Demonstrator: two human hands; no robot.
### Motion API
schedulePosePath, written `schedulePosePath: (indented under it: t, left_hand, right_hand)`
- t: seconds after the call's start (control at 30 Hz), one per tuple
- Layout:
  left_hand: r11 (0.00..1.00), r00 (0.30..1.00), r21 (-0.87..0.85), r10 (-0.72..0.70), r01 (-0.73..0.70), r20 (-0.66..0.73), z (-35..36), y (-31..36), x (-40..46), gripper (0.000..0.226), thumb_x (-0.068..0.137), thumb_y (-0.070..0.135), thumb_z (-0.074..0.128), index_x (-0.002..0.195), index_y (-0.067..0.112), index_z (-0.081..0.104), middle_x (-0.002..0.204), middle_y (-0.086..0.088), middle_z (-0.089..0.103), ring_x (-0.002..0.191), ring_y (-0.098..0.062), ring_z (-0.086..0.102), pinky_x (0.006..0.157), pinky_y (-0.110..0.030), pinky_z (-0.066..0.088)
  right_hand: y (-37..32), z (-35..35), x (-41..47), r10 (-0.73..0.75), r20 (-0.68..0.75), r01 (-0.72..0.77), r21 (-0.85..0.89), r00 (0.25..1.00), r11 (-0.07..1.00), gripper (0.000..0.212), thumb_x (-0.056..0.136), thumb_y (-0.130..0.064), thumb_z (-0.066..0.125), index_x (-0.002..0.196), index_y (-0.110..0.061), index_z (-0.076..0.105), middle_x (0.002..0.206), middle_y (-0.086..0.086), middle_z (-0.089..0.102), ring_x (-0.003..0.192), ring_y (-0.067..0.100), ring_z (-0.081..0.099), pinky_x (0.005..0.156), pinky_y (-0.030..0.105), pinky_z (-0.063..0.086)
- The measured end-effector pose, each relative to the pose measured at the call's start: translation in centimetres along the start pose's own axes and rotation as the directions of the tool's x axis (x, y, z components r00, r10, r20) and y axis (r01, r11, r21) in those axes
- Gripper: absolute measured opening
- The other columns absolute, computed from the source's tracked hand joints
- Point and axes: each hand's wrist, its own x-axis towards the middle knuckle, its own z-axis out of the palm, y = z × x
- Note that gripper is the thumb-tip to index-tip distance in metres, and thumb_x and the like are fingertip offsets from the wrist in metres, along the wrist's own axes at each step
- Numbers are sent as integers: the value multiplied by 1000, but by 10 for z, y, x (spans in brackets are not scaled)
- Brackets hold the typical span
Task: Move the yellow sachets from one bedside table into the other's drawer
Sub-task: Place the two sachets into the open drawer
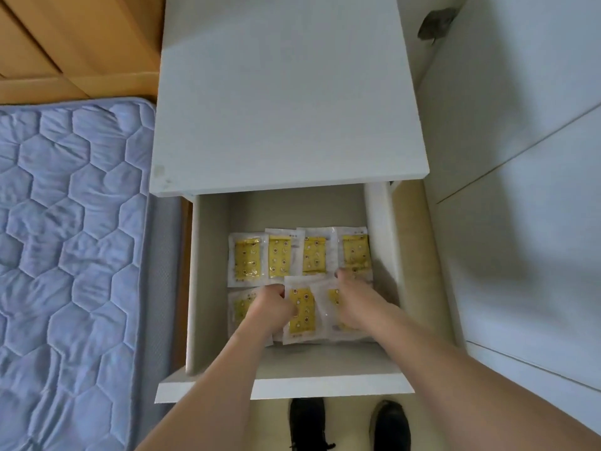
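Lying in the open drawer [208,288], seven yellow sachets [248,258]; two hands [271,307] curled, each gripping one.

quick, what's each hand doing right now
Left hand: fingers curled, pinching the middle sachet in the drawer.
Right hand: gripping the neighbouring sachet.

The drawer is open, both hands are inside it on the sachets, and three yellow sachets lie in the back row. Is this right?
Not quite. The head view shows four sachets in the back row, not three. The rest holds: the drawer is open, and the left hand and right hand are inside it on the sachets.
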Motion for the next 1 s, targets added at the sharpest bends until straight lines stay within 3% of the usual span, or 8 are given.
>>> schedulePosePath:
  t: [0.07, 0.13, 0.27, 0.4, 0.53, 0.73, 0.83, 1.0]
  left_hand:
    - [1000, 1000, 27, 2, -2, 27, 11, 0, 13, 14, 81, 10, 65, 75, 17, 54, 72, -3, 56, 66, -20, 55, 58, -25, 47]
    - [999, 999, 42, 0, -1, 38, 23, -2, 24, 10, 82, 9, 63, 80, 18, 60, 79, -5, 62, 75, -22, 61, 67, -31, 56]
    - [978, 999, 206, -9, 19, -52, 36, -5, 32, 20, 87, 8, 53, 105, 12, 62, 105, -10, 65, 95, -27, 64, 69, -29, 51]
    - [920, 991, 391, 35, 17, -127, 34, -5, 20, 17, 93, 8, 53, 107, 11, 63, 109, -10, 67, 99, -26, 65, 72, -30, 52]
    - [863, 976, 504, 138, -35, -167, 9, 5, -24, 18, 96, 13, 52, 113, 13, 59, 107, -9, 66, 97, -26, 65, 65, -31, 49]
    - [807, 890, 518, 423, -282, -173, -61, 33, -160, 34, 101, 27, 47, 132, 14, 47, 126, -6, 56, 113, -25, 55, 89, -38, 50]
    - [799, 813, 495, 515, -340, -273, -95, 47, -246, 38, 101, 24, 44, 138, 14, 43, 136, -3, 48, 124, -25, 47, 96, -38, 43]
    - [816, 670, 455, 563, -357, -484, -122, 45, -381, 33, 99, 24, 44, 130, 13, 46, 136, -2, 46, 125, -25, 44, 96, -38, 40]
  right_hand:
    - [5, 9, 14, 67, 21, -65, -91, 998, 994, 69, 92, 0, 46, 153, -15, 16, 145, 18, 35, 121, 30, 51, 97, 37, 47]
    - [14, 17, 21, 43, 35, -32, -253, 998, 967, 54, 92, -1, 42, 144, -10, 29, 136, 18, 43, 116, 29, 53, 94, 34, 48]
    - [20, 25, 19, 109, -42, -116, -263, 993, 958, 37, 97, -3, 40, 134, -3, 46, 135, 22, 43, 121, 34, 47, 101, 42, 43]
    - [12, 22, 9, 104, -146, -148, -333, 984, 931, 52, 92, -5, 49, 141, 2, 34, 140, 21, 33, 122, 31, 45, 103, 35, 43]
    - [-8, 4, -27, 55, -197, -132, -402, 979, 906, 55, 88, -9, 54, 140, 2, 38, 137, 19, 39, 122, 34, 44, 103, 39, 43]
    - [-63, -58, -153, -198, -228, 97, -389, 953, 916, 54, 87, -4, 54, 139, -3, 40, 137, 15, 44, 123, 32, 45, 105, 39, 41]
    - [-87, -84, -234, -332, -290, 222, -353, 898, 909, 47, 88, -7, 56, 133, -5, 43, 132, 13, 47, 117, 29, 48, 98, 37, 45]
    - [-112, -107, -357, -543, -342, 423, -367, 767, 829, 53, 92, -11, 55, 141, -6, 36, 137, 11, 44, 127, 26, 42, 104, 32, 36]
